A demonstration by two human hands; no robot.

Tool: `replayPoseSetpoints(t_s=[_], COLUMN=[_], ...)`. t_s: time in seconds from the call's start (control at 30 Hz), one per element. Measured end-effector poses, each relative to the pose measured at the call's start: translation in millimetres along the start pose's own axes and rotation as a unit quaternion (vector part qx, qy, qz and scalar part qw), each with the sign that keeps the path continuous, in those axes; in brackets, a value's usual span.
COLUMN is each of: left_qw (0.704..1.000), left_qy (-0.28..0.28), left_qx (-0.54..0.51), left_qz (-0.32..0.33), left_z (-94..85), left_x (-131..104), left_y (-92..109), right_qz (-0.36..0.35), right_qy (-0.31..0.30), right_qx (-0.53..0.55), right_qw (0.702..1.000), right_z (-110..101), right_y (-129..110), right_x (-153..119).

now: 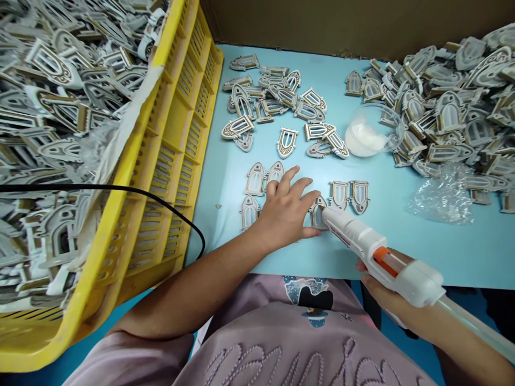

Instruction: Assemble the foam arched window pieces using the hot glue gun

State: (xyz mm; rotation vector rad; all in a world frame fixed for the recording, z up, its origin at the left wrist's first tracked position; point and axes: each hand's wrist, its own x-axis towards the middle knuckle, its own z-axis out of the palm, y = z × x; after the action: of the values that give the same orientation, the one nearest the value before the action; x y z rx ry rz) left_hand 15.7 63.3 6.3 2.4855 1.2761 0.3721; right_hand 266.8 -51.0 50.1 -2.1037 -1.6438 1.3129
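My right hand (pixel 396 287) is wrapped around the grip of a white glue gun (pixel 358 236) with an orange part and a clear glue stick trailing from its back. The nozzle points at a small arched window piece (pixel 319 214), apparently touching it or just above. Over the table, my left hand (pixel 284 209) has its fingers spread, thumb and index finger at either end of that piece. Partly under this hand stand more grey window pieces (pixel 255 179). To the right of the nozzle, two others (pixel 339 194) lie side by side.
A yellow crate (pixel 169 155) full of window pieces stands at left, crossed by a black cable (pixel 137 190). A loose group (pixel 277 94) lies at the back. At right are a clear cup (pixel 368 136) with white contents, a large pile (pixel 450 112) and crumpled plastic (pixel 444 195).
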Motion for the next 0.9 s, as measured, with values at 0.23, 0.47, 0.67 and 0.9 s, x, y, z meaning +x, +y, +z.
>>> replayPoseSetpoints(t_s=[0.23,0.47,0.67,0.9], left_qw=[1.000,1.000,1.000,0.998], left_qy=[0.002,0.003,0.002,-0.048], left_qx=[0.003,0.004,0.016,0.006], left_qz=[-0.001,-0.003,-0.004,0.040], left_z=[0.5,-0.7,1.3,-10.8], left_x=[1,0,0,0], left_y=[0,2,0,5], right_qz=[-0.123,-0.168,-0.066,-0.070], right_qy=[0.023,0.015,0.159,0.107], right_qx=[-0.133,-0.139,0.045,0.541], right_qw=[0.983,0.976,0.984,0.831], right_z=[5,11,-4,-38], right_y=[-29,-31,-23,-5], right_x=[-9,-14,-12,14])
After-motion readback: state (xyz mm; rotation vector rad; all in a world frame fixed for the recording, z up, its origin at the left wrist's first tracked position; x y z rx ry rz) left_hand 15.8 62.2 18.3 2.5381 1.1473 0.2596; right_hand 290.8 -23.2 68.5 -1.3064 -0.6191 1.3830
